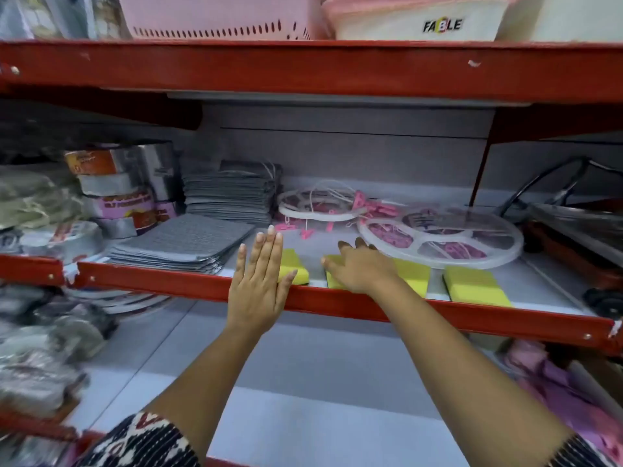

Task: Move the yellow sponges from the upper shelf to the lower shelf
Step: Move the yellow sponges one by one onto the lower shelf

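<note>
While right hand [362, 269] covers one | yellow sponges [473, 286] on upper shelf [337, 299]

Four yellow sponges [475, 285] — two hands [259, 284], two round hanger rings [438, 237], two grey cloth stacks [182, 244].

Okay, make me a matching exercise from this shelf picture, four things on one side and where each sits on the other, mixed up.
Things:
1. left hand
2. right hand
3. grey cloths
4. pink basket

Places:
A. on the top shelf, left of the white tub
B. flat and open, in front of the leftmost sponge
C. stacked left of the sponges
D. resting on the second sponge from the left

Pairs: 1-B, 2-D, 3-C, 4-A
</note>
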A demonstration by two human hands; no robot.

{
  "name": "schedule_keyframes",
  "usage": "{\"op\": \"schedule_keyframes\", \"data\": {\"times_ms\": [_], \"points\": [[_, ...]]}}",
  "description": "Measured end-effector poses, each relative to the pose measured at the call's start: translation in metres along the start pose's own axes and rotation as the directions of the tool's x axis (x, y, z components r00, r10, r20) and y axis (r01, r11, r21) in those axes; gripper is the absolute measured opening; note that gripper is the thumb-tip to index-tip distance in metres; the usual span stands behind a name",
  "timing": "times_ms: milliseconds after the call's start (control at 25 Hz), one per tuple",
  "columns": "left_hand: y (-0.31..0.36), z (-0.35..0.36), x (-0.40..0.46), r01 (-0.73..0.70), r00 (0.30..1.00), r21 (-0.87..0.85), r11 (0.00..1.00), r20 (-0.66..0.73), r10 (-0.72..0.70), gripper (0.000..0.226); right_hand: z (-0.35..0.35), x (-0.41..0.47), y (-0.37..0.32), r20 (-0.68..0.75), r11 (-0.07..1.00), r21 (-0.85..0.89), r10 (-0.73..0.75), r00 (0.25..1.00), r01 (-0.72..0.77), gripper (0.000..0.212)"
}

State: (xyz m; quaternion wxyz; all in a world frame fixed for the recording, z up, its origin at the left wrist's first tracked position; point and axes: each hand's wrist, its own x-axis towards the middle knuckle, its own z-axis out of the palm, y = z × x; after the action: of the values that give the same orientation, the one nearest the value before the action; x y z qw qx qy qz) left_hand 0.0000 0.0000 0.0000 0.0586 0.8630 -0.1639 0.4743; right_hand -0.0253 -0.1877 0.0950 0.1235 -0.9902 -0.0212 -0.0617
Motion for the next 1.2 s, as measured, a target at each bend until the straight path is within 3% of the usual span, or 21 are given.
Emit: {"op": "schedule_keyframes", "data": {"times_ms": [160, 360, 520, 600, 720, 840, 920, 1000, 1120, 1200], "points": [[-0.001, 0.013, 0.001, 0.013, 0.998, 0.021, 1.000, -0.057, -0.012, 0.060, -0.006, 0.023, -0.010, 0.228, 0.980, -0.195, 0.090, 0.969, -0.045, 0.063], [-0.004, 0.025, -0.003, 0.010, 0.981, 0.042, 0.999, -0.195, -0.001, 0.056, -0.003, 0.039, -0.014, 0.172, 0.961, -0.276, 0.071, 0.983, -0.021, 0.050], [-0.004, 0.026, -0.003, 0.010, 0.978, 0.043, 0.999, -0.211, -0.001, 0.055, 0.000, 0.036, -0.014, 0.106, 0.975, -0.217, 0.076, 0.991, -0.051, 0.048], [-0.004, 0.026, -0.003, 0.016, 0.977, 0.044, 0.999, -0.212, -0.006, 0.056, -0.006, 0.024, -0.013, 0.013, 0.989, -0.136, 0.052, 0.999, -0.050, 0.048], [-0.004, 0.027, -0.002, 0.017, 0.975, 0.056, 0.998, -0.222, -0.004, 0.056, -0.014, -0.013, -0.014, -0.269, 1.000, 0.023, -0.012, 0.963, 0.019, 0.048], [-0.004, 0.027, -0.003, 0.001, 0.974, 0.062, 0.998, -0.228, 0.013, 0.055, 0.012, -0.056, -0.011, -0.556, 0.982, 0.013, -0.151, 0.817, 0.190, 0.054], [-0.005, 0.027, -0.005, 0.005, 0.976, 0.052, 0.999, -0.218, 0.007, 0.055, 0.049, -0.079, -0.005, -0.658, 0.960, 0.006, -0.207, 0.724, 0.280, 0.053], [-0.004, 0.027, -0.004, 0.009, 0.975, 0.058, 0.998, -0.222, 0.004, 0.055, 0.091, -0.095, 0.005, -0.688, 0.940, -0.001, -0.247, 0.682, 0.340, 0.052], [-0.003, 0.027, -0.003, 0.011, 0.973, 0.057, 0.998, -0.230, 0.003, 0.055, 0.156, -0.109, 0.021, -0.601, 0.949, -0.044, -0.275, 0.751, 0.312, 0.053], [-0.004, 0.029, -0.003, 0.011, 0.971, 0.057, 0.998, -0.240, 0.003, 0.055, 0.195, -0.112, 0.028, -0.482, 0.968, -0.008, -0.223, 0.847, 0.250, 0.053]]}}
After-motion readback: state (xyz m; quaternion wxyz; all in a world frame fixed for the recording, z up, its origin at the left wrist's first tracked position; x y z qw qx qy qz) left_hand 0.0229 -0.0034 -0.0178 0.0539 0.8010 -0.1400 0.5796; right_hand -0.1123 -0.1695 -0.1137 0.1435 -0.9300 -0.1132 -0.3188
